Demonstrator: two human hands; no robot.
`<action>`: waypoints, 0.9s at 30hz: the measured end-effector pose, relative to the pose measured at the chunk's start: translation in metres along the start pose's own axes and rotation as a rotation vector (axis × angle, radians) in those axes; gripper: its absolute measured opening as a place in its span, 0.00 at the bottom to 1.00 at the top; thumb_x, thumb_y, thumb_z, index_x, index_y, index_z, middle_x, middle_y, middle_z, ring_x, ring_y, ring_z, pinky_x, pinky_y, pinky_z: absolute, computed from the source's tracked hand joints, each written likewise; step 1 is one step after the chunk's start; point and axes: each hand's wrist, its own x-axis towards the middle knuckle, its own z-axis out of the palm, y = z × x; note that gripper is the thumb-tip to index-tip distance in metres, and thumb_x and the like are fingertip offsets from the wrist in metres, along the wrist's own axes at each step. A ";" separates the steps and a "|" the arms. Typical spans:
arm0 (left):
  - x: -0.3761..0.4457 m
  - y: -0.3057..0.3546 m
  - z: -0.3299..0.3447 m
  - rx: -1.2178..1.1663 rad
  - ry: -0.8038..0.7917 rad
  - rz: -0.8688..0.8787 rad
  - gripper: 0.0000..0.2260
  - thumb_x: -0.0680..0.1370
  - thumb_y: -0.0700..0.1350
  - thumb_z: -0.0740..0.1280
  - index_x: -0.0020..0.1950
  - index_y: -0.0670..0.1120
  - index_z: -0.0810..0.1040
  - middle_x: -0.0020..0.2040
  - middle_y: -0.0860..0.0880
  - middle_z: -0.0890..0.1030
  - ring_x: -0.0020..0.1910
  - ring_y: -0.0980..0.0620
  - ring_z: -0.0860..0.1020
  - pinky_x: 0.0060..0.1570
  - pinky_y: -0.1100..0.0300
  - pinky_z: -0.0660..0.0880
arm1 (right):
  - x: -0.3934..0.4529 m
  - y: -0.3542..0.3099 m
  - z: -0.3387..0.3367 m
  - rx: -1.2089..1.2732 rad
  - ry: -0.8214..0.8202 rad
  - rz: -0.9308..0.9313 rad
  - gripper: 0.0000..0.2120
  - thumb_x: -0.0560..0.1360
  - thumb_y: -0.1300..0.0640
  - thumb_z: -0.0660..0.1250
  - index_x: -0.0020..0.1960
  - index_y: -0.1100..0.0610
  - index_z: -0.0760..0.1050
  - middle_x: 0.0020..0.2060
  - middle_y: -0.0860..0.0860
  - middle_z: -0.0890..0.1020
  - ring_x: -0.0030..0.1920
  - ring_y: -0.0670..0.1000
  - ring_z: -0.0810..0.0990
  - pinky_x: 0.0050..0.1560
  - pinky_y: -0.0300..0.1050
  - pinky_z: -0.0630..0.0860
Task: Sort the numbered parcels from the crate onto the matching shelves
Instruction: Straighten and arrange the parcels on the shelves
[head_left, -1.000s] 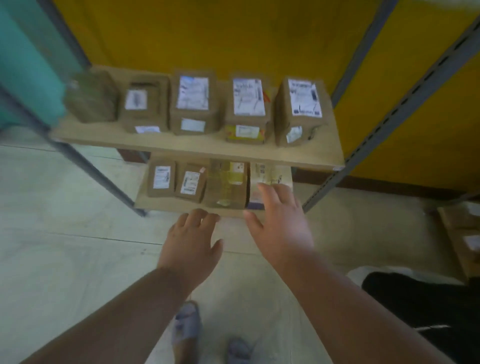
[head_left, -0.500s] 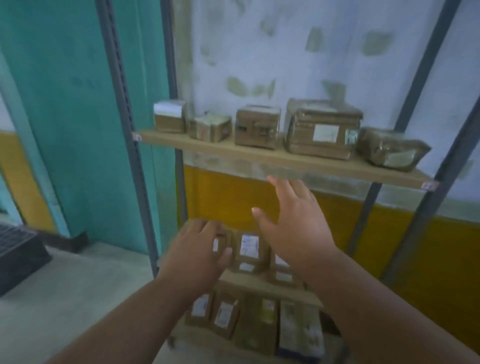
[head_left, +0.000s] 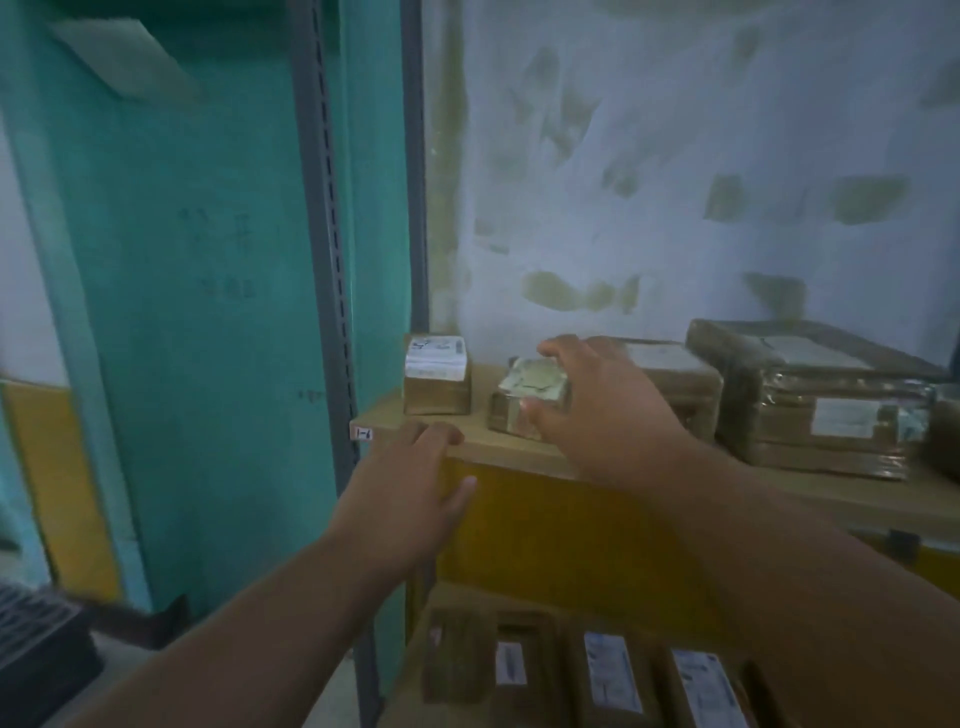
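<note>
Both hands risen to shelf (head_left: 496, 442), right hand (head_left: 608, 415) clasping parcel (head_left: 532, 384) between thumb and fingers, left hand (head_left: 400, 488) resting slack on its edge.

Left hand (head_left: 410, 483) resting; right hand (head_left: 597, 410) gripping

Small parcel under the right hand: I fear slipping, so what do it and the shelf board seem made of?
Small parcel: seemingly brown cardboard wrapped in glossy clear tape or film; its top glints pale. Shelf board: light wood or laminate, matte; an even tan with no shine, grain too blurred to tell.
</note>
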 end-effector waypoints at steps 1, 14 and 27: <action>0.014 -0.006 0.001 0.002 0.024 -0.003 0.19 0.78 0.56 0.65 0.68 0.55 0.71 0.65 0.53 0.73 0.64 0.51 0.72 0.62 0.53 0.71 | 0.017 0.001 0.007 0.001 -0.022 -0.014 0.25 0.78 0.44 0.67 0.72 0.46 0.67 0.65 0.49 0.73 0.63 0.51 0.73 0.56 0.45 0.69; 0.126 -0.072 0.003 0.121 0.128 0.057 0.20 0.79 0.48 0.63 0.72 0.53 0.71 0.68 0.53 0.72 0.64 0.49 0.71 0.64 0.53 0.70 | 0.213 0.003 0.079 -0.118 -0.457 -0.210 0.20 0.80 0.52 0.66 0.71 0.52 0.72 0.69 0.51 0.75 0.67 0.52 0.72 0.60 0.44 0.65; 0.146 -0.100 -0.006 0.271 0.042 0.238 0.12 0.76 0.42 0.66 0.59 0.51 0.77 0.53 0.52 0.75 0.50 0.49 0.76 0.47 0.49 0.78 | 0.194 -0.008 0.086 -0.129 -0.378 -0.092 0.13 0.80 0.49 0.67 0.61 0.54 0.80 0.58 0.50 0.81 0.55 0.49 0.77 0.56 0.45 0.72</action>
